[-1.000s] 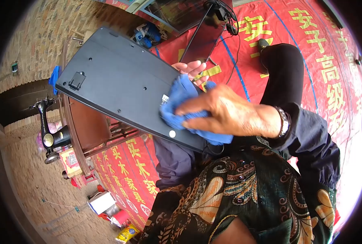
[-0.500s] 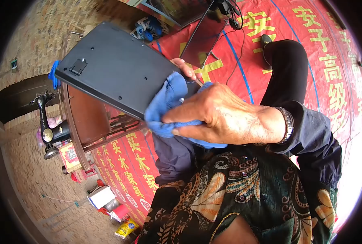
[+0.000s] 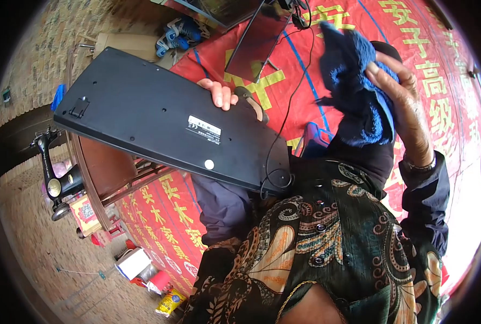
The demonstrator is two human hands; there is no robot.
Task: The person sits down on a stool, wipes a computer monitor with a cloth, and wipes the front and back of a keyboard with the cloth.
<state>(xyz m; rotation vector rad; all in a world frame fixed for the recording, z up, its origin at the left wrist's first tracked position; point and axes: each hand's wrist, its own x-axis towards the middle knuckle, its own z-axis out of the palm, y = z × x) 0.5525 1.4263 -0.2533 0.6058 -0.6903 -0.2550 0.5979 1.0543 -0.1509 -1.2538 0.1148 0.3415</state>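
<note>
A black computer keyboard (image 3: 138,108) lies underside up and tilted in front of me. It shows a white label, a round sticker and a flip-out foot. My left hand (image 3: 217,95) grips it from below, fingers curled over the far long edge; the palm and thumb are hidden behind it. Off to the right, my right hand (image 3: 405,97) is closed on a bunched blue cloth (image 3: 378,113), held up in the air apart from the keyboard. The keyboard's thin cable (image 3: 287,116) runs from its near right end upward.
A dark flat screen (image 3: 256,43) stands beyond the keyboard on the red printed floor sheet (image 3: 321,81). Blue shoes (image 3: 178,35) sit at the back. A sewing machine (image 3: 51,167) on a wooden table (image 3: 104,162) is at the left, with small boxes (image 3: 138,263) below.
My right hand has lifted the blue cloth off the keyboard and moved right and up. The keyboard's label and right end, previously covered, now show. The keyboard has shifted slightly left and down.
</note>
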